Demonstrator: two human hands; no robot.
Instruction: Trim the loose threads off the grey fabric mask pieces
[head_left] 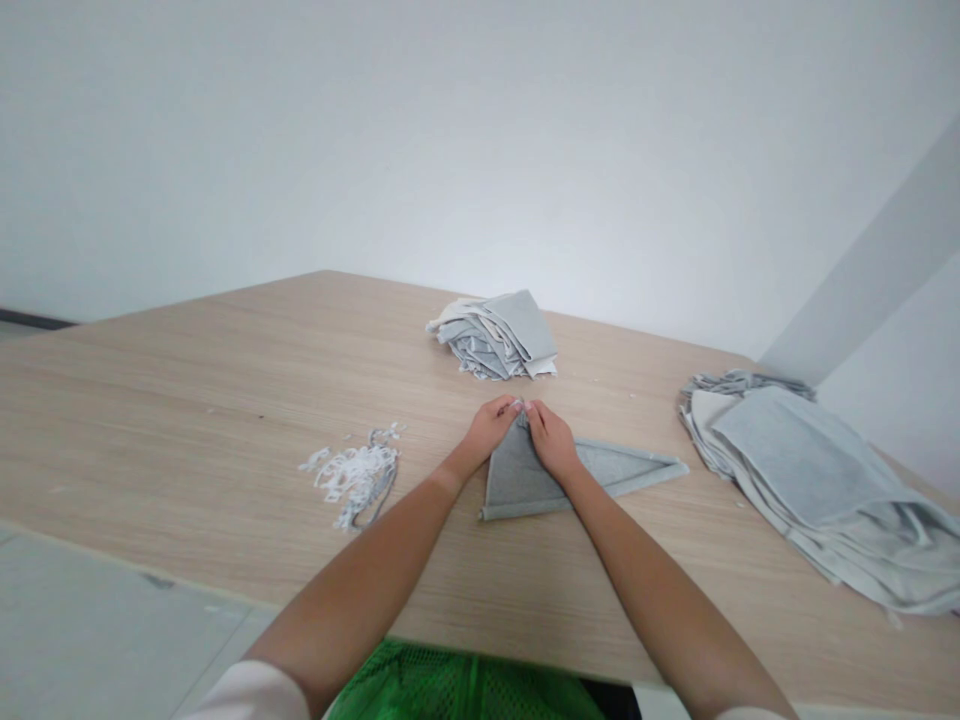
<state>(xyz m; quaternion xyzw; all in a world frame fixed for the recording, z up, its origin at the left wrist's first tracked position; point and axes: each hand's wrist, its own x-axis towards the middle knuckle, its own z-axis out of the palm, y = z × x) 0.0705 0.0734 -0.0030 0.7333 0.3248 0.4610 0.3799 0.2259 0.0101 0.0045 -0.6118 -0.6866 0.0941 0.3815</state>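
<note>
Okay, going from closest out: right at the bottom edge was one bright green mesh garment [450,685], probably worn by the person, with two pale sleeve cuffs, one of them at [251,695], poking in at the corners. Two bare forearms ran up from there over the front edge of a light oak-look wood table [187,380], and part of a grey tiled floor [97,620] showed off to the left.

Both hands were on one piece of work. The left hand [487,430] and the right hand [551,440] came together at the top point of a flat grey fabric triangle [540,480], which lay on the table just in front of the person. Each grip was a narrow fingertip pinch on that top point, and the fingertips [517,405] of both hands nearly met there. One long folded arm of the triangle stretched off to the right.

Left of the hands sat one loose tangle of white fabric trimmings [352,478] with a thin grey strip in it. To the right was one big, messy stack of grey and cream fabric pieces [802,480]. Farther back sat one smaller folded heap of similar fabric [495,338], and behind everything was a plain white wall [480,130].
</note>
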